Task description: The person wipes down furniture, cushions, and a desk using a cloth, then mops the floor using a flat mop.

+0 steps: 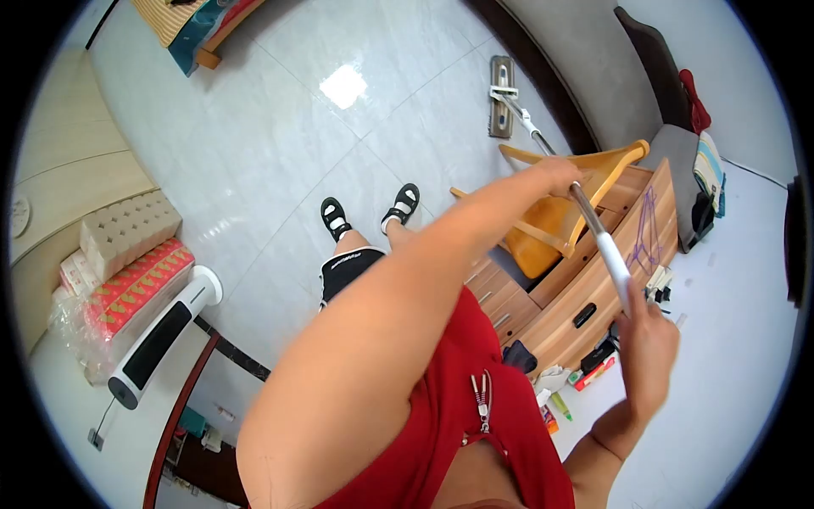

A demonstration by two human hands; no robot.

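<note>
A flat mop lies across the upper right in the head view, its rectangular mop head (502,119) resting on the tiled floor beside a dark furniture base. From the head, the metal and white pole (612,259) slants back to me. My left hand (560,176) is wrapped round the middle of the pole, arm stretched across my body. My right hand (651,343) grips the white upper end of the handle. The pole passes over a yellow wooden chair (543,246), which partly hides behind my left forearm.
A wooden desk (555,318) with drawers and small items stands at right. Beyond it is a grey upholstered piece (568,51). At left are a white tower fan (165,335) and stacked tissue packs (131,233). A low wooden-legged piece (208,55) is at upper left.
</note>
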